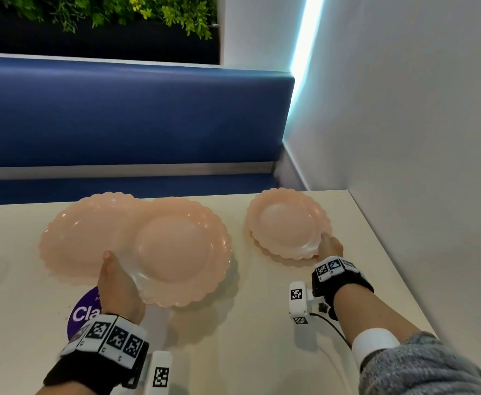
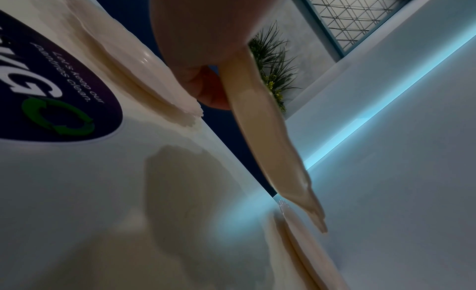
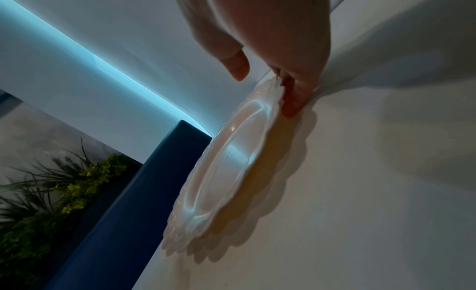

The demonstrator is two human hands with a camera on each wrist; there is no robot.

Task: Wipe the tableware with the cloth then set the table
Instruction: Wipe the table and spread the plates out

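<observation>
Head view, near to far, all placed vs the table. Nearest edge: both wrists w/ black straps and white tag blocks, grey sleeve on the right arm. Purple round sticker on the table surface, partly under the left wrist; left wrist view shows white text and a green arrow ring on it.

Left hand: thumb on top of the rim, fingers underneath, clamped on the lifted large plate. That plate is pink w/ a scalloped edge and held tilted above the table, its shadow on the surface below. It overlaps a second large plate, same pink, lying flat on the table at left-centre.

Right hand: fingers curled under the near rim of the small plate. Right wrist view shows the thumb apart from the rim, fingertips under the edge. Near edge of that plate is raised off another scalloped plate lying on the table beneath it, toward the table's right far part. Hands well apart, one plate each.

No cloth can be made out in any view.

Beyond the table's far edge: blue bench seat, green plants above it, white wall at right w/ a cyan light strip.
</observation>
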